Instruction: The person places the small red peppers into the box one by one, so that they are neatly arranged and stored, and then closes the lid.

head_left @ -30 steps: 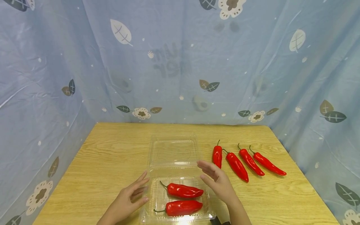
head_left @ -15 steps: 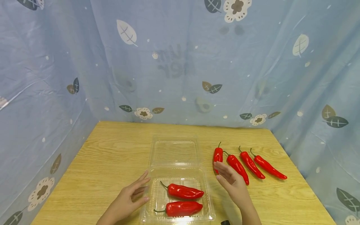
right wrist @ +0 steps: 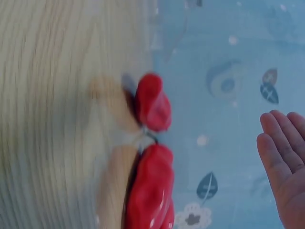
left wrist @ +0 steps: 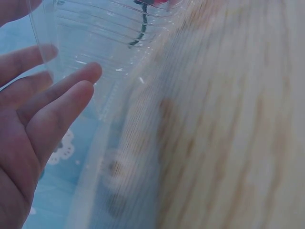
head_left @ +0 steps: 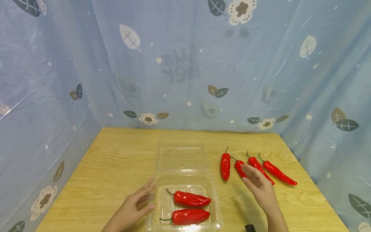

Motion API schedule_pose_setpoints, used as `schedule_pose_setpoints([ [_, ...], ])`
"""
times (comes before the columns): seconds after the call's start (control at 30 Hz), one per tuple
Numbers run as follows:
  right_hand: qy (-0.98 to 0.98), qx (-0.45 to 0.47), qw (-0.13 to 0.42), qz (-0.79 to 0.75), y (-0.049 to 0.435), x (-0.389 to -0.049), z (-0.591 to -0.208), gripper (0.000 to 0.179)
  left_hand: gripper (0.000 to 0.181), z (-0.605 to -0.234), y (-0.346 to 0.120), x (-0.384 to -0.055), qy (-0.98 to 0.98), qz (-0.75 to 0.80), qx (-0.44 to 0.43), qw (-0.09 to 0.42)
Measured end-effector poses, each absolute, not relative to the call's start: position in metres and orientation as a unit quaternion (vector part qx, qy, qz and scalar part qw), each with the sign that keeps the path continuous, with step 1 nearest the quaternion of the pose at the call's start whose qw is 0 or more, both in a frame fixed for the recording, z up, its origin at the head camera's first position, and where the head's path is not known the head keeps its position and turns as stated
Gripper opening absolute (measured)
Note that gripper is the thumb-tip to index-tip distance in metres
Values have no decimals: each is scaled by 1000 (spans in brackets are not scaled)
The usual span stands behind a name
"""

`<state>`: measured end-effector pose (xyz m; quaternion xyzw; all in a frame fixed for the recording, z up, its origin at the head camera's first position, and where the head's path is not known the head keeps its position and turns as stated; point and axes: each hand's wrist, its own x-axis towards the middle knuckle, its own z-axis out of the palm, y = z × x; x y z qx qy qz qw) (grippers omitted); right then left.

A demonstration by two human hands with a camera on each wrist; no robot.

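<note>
A clear plastic clamshell box lies with its lid folded back toward the curtain. Inside are two red chili peppers, an upper one and a lower one, stems to the left. My left hand touches or nearly touches the box's left wall, fingers spread; the left wrist view shows the fingertips by that wall. Over the loose peppers on the right hovers my right hand, fingers extended and holding nothing. It partly hides one red pepper. Beside that lies another red pepper.
Two more red peppers, one and the outermost, lie farther right on the wooden table. A blue patterned curtain surrounds the table at back and sides. A small black object shows by the right forearm.
My right hand has moved right, from beside the box to above the loose peppers, uncovering the leftmost one. The left hand stays by the box.
</note>
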<state>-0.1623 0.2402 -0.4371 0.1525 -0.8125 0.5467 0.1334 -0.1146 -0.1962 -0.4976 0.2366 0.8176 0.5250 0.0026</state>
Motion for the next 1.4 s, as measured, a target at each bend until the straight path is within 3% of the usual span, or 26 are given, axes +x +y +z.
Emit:
schedule_pose_setpoints([
  [0.4, -843, 105, 152, 505, 288, -171, -442, 44, 58, -498, -195, -115, 817, 524, 240, -3],
  [0.8, -871, 29, 122, 474, 325, -178, -452, 53, 58, -499, -197, -114, 818, 523, 239, -3],
  [1.4, -881, 19, 141, 452, 385, -196, -457, 59, 60, -496, -195, -114, 821, 524, 228, 5],
])
